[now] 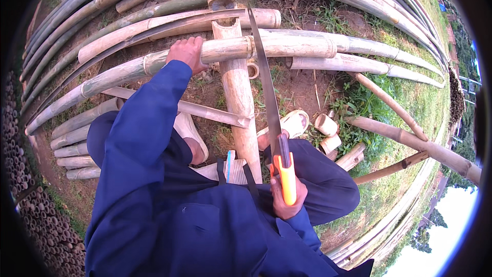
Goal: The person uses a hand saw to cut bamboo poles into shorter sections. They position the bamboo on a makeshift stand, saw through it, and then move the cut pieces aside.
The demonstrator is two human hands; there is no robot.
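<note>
My left hand (188, 53) presses down on a thick bamboo pole (287, 46) that lies crosswise over an upright-running bamboo log (238, 92). My right hand (287, 197) grips the orange handle of a hand saw (268, 92). The long blade reaches away from me, and its far part lies across the crosswise pole just right of the log. My blue sleeves and legs fill the lower middle, and a sandalled foot sits on each side of the log.
Many long bamboo poles (128, 0) lie stacked at the top and left. Short cut bamboo pieces (328, 125) rest on the dirt and grass at right. Stacked bamboo ends (31, 210) line the lower left. More poles (410, 138) run off right.
</note>
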